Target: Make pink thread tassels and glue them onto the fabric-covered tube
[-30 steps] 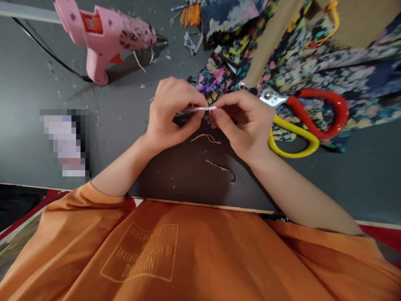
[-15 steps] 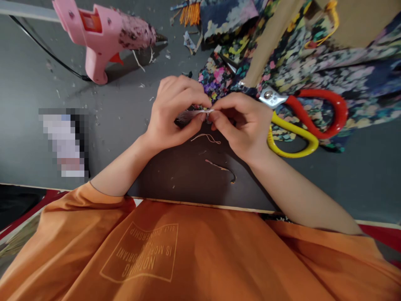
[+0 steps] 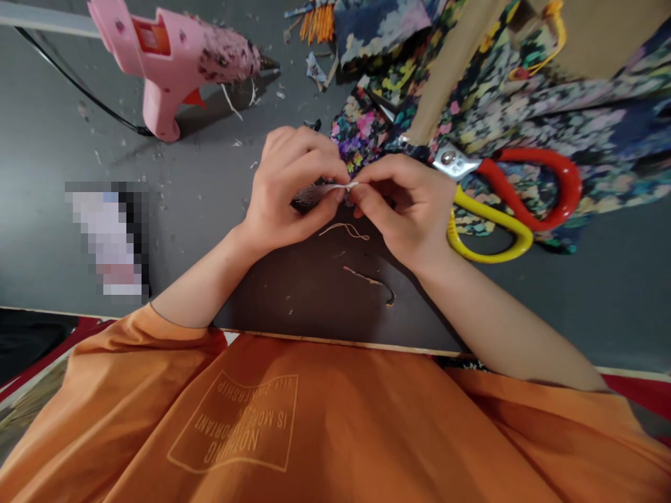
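Note:
Between my two hands is a small bundle of white thread (image 3: 321,190), its loose strands fanning out under my left palm. My left hand (image 3: 293,185) pinches it between thumb and fingertips. Close beside, the thumb and forefinger of my right hand (image 3: 406,206) pinch the bundle's other end; the fingertips of both hands almost touch. On the table just below lies a loose loop of pale thread (image 3: 347,229). Nearer to me is a short dark cord scrap (image 3: 370,281). Scissors (image 3: 456,161) with one red and one yellow handle lie right of my right hand.
A pink glue gun (image 3: 172,59) with a black cable rests at the upper left. Floral fabric (image 3: 524,119) and a beige strip (image 3: 456,66) spread over the upper right, near an orange tassel (image 3: 317,24). A blurred-out object (image 3: 112,241) lies left on the grey table (image 3: 204,175).
Both hands hold nearly the same pose; only my left fingertips have shifted very slightly on the white thread. Everything else on the table is unmoved.

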A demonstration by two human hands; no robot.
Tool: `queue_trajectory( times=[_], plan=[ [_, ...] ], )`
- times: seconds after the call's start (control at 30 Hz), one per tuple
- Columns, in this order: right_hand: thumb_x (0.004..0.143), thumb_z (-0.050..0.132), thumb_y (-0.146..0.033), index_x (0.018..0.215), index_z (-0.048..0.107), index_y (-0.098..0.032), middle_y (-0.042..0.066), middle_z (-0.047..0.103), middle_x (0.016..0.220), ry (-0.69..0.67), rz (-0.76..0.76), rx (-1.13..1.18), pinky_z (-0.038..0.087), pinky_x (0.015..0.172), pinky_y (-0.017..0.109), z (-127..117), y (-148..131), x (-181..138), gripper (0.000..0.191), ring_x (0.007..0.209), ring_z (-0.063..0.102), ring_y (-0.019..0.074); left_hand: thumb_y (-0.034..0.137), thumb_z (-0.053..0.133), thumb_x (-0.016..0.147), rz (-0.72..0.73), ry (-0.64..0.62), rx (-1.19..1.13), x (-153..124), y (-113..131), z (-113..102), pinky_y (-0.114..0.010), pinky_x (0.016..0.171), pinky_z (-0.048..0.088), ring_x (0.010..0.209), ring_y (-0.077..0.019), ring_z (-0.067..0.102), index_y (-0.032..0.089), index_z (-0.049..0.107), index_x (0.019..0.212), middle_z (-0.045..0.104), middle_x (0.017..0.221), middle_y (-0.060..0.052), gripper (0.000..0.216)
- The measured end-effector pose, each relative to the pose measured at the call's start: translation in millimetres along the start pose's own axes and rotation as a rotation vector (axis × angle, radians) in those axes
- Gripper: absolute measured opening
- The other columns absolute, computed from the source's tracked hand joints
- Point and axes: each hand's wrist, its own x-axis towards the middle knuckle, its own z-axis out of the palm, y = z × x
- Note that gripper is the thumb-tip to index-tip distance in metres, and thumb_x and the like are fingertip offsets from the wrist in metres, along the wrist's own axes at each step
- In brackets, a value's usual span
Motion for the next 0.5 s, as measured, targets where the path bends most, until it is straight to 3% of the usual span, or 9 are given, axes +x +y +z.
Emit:
queue_trajectory(
  times=[0.5],
  plan=[
    [0.087, 0.063, -0.049, 0.087, 0.064, -0.022, -0.003, 0.062, 0.073, 0.010, 0.046, 0.083, 0.049, 0.050, 0.022, 2.3, -7.4, 2.5, 0.027, 0.055, 0.054, 0.0062, 0.033, 0.057, 0.093, -0.047, 0.003, -0.033, 1.0, 2.3, 0.4, -0.041, 0.083, 0.043, 0.086, -0.0165, 0.065, 0.028, 0.057, 0.091, 0.067, 0.087, -0.001, 0.005]
  ],
)
